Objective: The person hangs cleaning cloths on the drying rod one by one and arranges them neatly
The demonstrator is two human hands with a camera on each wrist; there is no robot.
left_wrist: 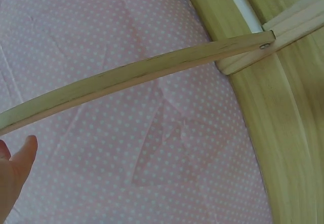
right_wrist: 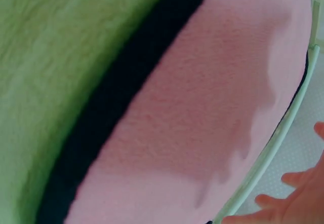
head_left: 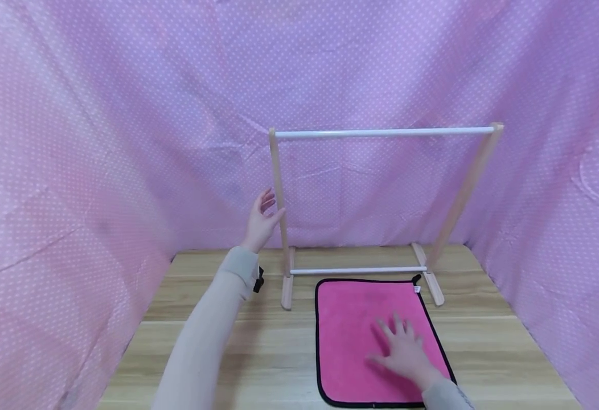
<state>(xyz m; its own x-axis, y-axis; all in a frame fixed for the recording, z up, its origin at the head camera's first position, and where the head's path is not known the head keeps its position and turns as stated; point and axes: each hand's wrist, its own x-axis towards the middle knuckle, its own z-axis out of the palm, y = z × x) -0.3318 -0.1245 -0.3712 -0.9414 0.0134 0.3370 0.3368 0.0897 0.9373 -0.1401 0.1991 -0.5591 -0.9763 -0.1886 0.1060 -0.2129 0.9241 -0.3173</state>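
My left hand [head_left: 259, 226] is raised beside the left post [head_left: 279, 188] of a wooden rack, its fingers loosely bent around no object. In the left wrist view, the thumb and a fingertip of that hand [left_wrist: 15, 171] show just short of the post [left_wrist: 136, 74]. A pink cloth [head_left: 345, 330] with a black border lies flat in front of the rack. Over its right part is my right hand [head_left: 404, 352], fingers spread and holding nothing. The right wrist view has these spread fingers [right_wrist: 298, 198] at its right edge, with a hand's shadow on the pink cloth [right_wrist: 167, 112].
The rack has a white upper bar [head_left: 381, 133], a white lower bar [head_left: 358, 270] and a right post [head_left: 463, 196]. Its wooden feet [head_left: 435, 287] stand on the wood-grain table [head_left: 489, 336]. Pink dotted fabric [head_left: 99, 159] hangs behind and at both sides.
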